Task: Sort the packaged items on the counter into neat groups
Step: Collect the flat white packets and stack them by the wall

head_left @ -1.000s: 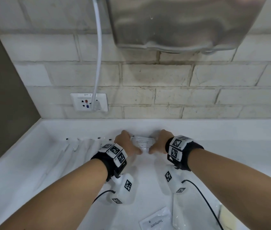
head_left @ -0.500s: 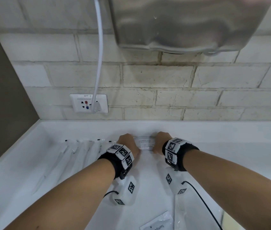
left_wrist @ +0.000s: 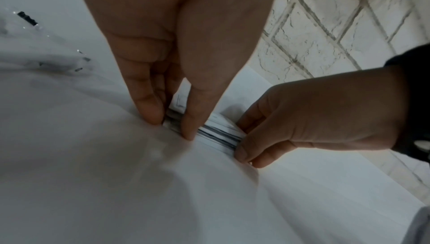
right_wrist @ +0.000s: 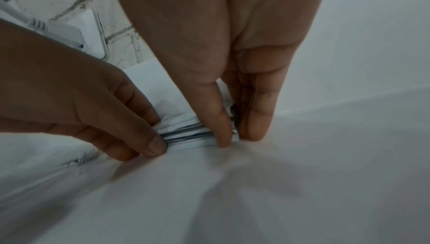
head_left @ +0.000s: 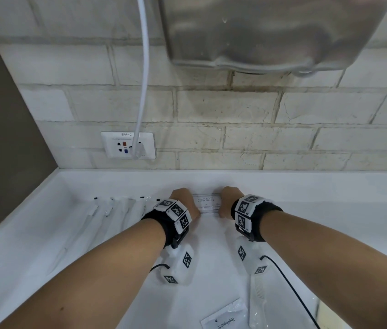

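Observation:
A stack of white shampoo sachets (head_left: 208, 204) lies flat on the white counter (head_left: 330, 222) near the back wall. My left hand (head_left: 185, 203) pinches its left end and my right hand (head_left: 229, 200) pinches its right end. In the left wrist view the left fingertips (left_wrist: 151, 115) press down at the stack (left_wrist: 218, 135) edge, with the right hand (left_wrist: 302, 119) opposite. The right wrist view has the right hand (right_wrist: 232, 137) squeezing the layered stack (right_wrist: 188, 134) against the left hand (right_wrist: 93, 110). The top label reads shampoo with conditioner.
A row of long clear-wrapped items (head_left: 116, 210) lies left of the stack. Near the front lie a toothpaste sachet (head_left: 225, 317) and a wrapped comb (head_left: 257, 300). A wall socket (head_left: 128, 144) with a white cable and a metal dryer (head_left: 270, 32) sit on the wall.
Both hands have slid apart a little toward the ends of the stack, so more of the top label shows. The stack has stayed in about the same spot.

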The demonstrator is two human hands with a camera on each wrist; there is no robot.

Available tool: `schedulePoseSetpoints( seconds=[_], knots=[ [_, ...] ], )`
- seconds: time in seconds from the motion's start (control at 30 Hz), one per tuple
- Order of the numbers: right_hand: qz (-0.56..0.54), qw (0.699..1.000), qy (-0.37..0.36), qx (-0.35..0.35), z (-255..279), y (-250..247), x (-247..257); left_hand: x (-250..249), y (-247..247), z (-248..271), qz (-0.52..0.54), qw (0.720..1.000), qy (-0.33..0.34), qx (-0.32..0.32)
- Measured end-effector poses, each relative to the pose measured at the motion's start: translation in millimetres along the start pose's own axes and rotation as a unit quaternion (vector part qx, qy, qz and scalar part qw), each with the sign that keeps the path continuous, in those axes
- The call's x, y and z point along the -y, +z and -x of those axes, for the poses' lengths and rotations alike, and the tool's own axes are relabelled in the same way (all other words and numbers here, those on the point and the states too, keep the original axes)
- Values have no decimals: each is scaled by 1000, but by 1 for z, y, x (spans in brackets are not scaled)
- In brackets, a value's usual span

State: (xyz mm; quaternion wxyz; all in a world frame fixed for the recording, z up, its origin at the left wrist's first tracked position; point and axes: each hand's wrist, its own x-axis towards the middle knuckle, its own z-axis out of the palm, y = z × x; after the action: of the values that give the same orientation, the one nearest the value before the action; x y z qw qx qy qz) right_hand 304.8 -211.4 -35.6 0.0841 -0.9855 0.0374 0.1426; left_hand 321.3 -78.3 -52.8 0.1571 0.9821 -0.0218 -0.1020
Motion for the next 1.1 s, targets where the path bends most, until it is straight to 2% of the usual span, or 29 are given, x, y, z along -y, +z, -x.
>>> schedulePoseSetpoints(
  seconds=[0.17,0.43,0.9,1.1],
  knots=[
    [-10,1000,3,-3,-3,4,-1,5,-1,-2,21,999,16,19],
    [-79,996,38,-23,5,2,-4,10,-1,2,59,998,1,9],
    [-113,993,13,-23,12,1,-10,10,2,11,87,996,6,-7],
    [-112,993,-17,-18,34,-4,-12,15,-11,32,134,990,-26,-18]
  ],
)
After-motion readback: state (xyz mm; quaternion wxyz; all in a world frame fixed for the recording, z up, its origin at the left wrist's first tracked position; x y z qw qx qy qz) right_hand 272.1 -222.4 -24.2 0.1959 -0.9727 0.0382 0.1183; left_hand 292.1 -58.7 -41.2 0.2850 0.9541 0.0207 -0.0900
